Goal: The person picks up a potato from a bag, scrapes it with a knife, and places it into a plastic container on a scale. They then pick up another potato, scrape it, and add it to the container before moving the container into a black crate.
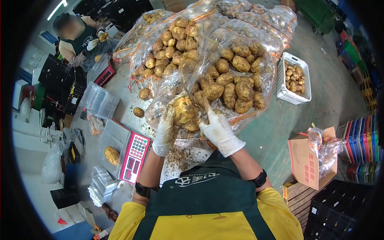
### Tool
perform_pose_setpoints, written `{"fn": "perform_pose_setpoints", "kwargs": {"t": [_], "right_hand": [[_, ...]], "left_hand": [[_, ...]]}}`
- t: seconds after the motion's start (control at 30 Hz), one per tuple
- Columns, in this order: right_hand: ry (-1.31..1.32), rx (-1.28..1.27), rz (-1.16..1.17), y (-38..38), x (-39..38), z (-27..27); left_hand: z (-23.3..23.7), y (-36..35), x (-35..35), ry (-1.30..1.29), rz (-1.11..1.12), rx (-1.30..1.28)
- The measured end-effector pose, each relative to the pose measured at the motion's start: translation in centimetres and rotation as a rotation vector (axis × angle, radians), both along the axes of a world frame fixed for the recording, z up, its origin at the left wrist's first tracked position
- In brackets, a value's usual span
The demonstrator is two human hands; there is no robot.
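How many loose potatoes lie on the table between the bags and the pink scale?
2. One potato lies against the bags; the other potato lies nearer the scale. A third sits on the scale itself. The bags may hide more.

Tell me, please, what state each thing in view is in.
left hand: gloved, gripping a potato
right hand: gloved, index finger out, touching bagged potatoes
front bag: full, lying on the table
scale: lone potato on its pan
white basket: upright, partly filled with potatoes
cardboard box: open, plastic sticking out
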State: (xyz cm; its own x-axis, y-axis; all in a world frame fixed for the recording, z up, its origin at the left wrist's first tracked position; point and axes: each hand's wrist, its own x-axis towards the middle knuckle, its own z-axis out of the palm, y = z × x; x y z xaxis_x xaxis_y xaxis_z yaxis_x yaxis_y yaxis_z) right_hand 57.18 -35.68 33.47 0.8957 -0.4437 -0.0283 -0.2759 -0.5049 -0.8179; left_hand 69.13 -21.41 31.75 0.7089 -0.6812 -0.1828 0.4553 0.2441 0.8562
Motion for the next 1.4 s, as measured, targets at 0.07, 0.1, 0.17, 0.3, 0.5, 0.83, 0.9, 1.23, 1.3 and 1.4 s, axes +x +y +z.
{"fn": "perform_pose_setpoints", "kwargs": {"t": [0.07,0.1,0.17,0.3,0.5,0.83,0.9,1.23,1.3,1.4], "right_hand": [[0.019,-0.094,0.076,0.8,0.2,-0.3],[0.029,-0.139,0.115,1.4,0.2,-0.5],[0.028,-0.071,0.145,2.0,0.2,-1.0],[-0.013,-0.08,0.054,-0.3,0.3,0.1],[0.062,-0.172,0.147,1.7,0.2,0.0],[-0.075,-0.306,0.16,2.2,0.1,-2.4],[0.011,-0.269,0.1,1.6,0.6,-1.9],[-0.007,-0.166,-0.015,0.3,0.8,-1.5],[-0.06,0.021,-0.178,-1.4,1.3,-2.2],[0.025,0.104,-0.133,-2.3,0.9,-2.1]], "left_hand": [[-0.5,-0.3,0.0,-0.014,0.019,-0.024],[-1.1,-0.6,0.2,-0.031,0.043,-0.032],[-1.6,-0.5,0.4,-0.012,0.082,-0.023],[-0.8,-0.3,0.5,0.003,0.131,0.024],[-0.7,-1.1,0.3,0.194,0.101,-0.048],[1.9,-2.3,-1.0,0.499,0.113,-0.228],[1.0,-1.7,-0.8,0.426,0.063,-0.288],[0.4,-0.3,-0.2,0.326,0.038,-0.232],[1.2,-0.5,-0.5,0.361,0.0,-0.31],[0.7,0.3,0.2,0.498,-0.111,-0.347]]}}
